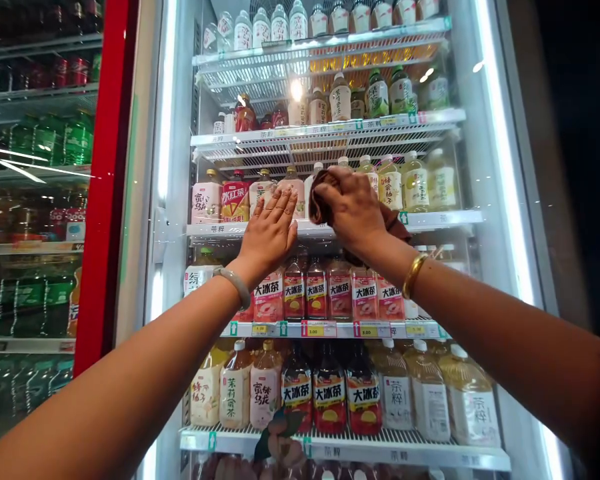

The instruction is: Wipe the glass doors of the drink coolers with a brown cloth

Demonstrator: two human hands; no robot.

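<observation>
A glass door of a lit drinks fridge stands in front of me, with bottles behind it. My left hand lies flat on the glass, fingers stretched out, in front of the middle shelf. To its right, my right hand is closed around a bunched brown cloth and presses it to the glass. Part of the cloth hangs below that hand. A pale bangle circles my left wrist and a gold bracelet my right.
Several shelves of bottled tea fill the fridge, with price tags on the shelf edges. Bright light strips run down both sides. On the left, past a red frame, stands another fridge with green bottles and cans.
</observation>
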